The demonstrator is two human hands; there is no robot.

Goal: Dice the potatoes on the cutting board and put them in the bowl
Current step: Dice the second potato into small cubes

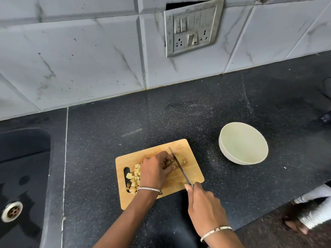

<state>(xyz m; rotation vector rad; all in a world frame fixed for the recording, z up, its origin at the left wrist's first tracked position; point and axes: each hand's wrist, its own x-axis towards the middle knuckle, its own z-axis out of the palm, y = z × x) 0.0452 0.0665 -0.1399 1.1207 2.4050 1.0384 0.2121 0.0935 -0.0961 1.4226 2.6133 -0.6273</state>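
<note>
Both hands work on a wooden cutting board [157, 176] at the near middle of the dark desk [197, 113]. Left hand [155, 171] curls down over a potato piece, pinning it steady for slicing. Right hand [204, 205] is wrapped around a knife [179, 166], blade angled across the board just beside the left fingertips. Diced potatoes [133, 178] are heaped at the board's left end, likely pushed aside. An empty bowl [243, 143] waits right of the board. The left hand hides most of the held potato; the handle is covered.
</note>
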